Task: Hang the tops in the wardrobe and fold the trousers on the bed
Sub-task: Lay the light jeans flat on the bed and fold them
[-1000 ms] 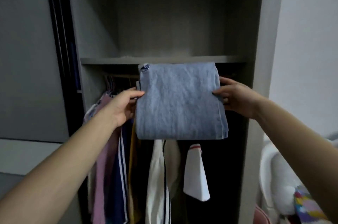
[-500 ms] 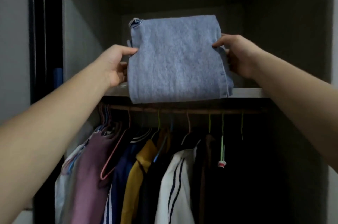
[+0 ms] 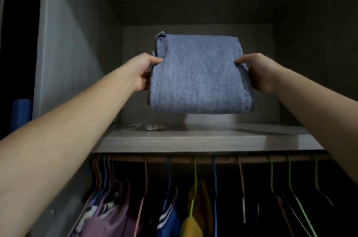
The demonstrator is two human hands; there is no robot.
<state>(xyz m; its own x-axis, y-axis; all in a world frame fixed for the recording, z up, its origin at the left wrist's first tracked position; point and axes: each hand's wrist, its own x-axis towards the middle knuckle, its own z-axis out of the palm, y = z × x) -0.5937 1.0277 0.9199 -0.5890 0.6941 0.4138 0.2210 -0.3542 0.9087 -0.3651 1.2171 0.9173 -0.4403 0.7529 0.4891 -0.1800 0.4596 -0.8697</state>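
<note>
Squarely facing the camera, the folded trousers [image 3: 199,76] are held in the air inside the wardrobe's upper compartment, above the shelf [image 3: 203,140] and not touching it. The bundle is a little wider than it is tall, so its long axis runs left to right between the two hands. It is pale blue denim, soft and faintly mottled. A stitched seam runs down the right edge, the lower edge is rounded, and a small corner of fabric pokes up at the top left.

The left hand [image 3: 140,73] grips the left edge, thumb on the front face and fingers curled behind. The right hand [image 3: 260,72] grips the right edge the same way.

Under the shelf a wooden rail [image 3: 193,159] carries pink, blue and green hangers [image 3: 195,182]. On them hang a mauve top [image 3: 108,225], a blue top with white stripes [image 3: 168,221] and a yellow top [image 3: 193,224]. The wardrobe's grey side wall [image 3: 73,52] rises on the left.
</note>
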